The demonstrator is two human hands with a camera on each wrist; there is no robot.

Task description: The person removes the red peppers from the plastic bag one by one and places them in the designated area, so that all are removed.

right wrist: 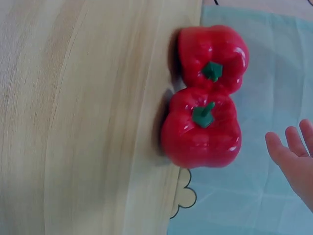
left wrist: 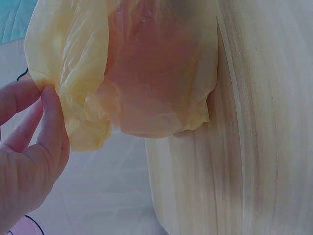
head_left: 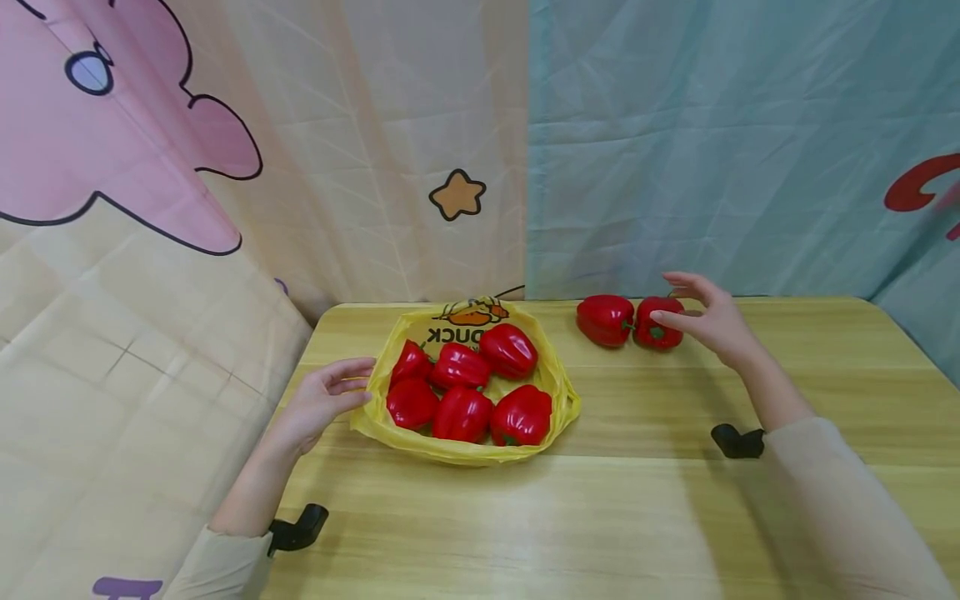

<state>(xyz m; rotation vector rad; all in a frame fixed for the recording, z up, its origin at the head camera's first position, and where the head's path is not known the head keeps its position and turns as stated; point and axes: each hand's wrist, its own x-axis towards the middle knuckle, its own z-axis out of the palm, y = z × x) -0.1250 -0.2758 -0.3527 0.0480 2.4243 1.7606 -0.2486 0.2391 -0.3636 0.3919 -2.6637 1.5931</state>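
A yellow plastic bag (head_left: 457, 452) lies open on the table with several glossy red bell peppers (head_left: 461, 365) inside. At its left side, my left hand (head_left: 318, 406) pinches the rim between thumb and fingertips; the left wrist view shows the thin film (left wrist: 78, 98) gathered there. Two more bell peppers sit side by side near the back edge, the left one (head_left: 604, 320) touching the right one (head_left: 657, 325). My right hand (head_left: 714, 327) hovers by the right pepper with fingers spread. In the right wrist view, a gap separates those fingers (right wrist: 288, 154) from the peppers.
The wooden table (head_left: 600, 517) ends just behind the peppers, where a printed cloth curtain (head_left: 712, 167) hangs. Another patterned cloth (head_left: 135, 375) covers the left side. Black camera mounts (head_left: 738, 442) stick out from both wrists.
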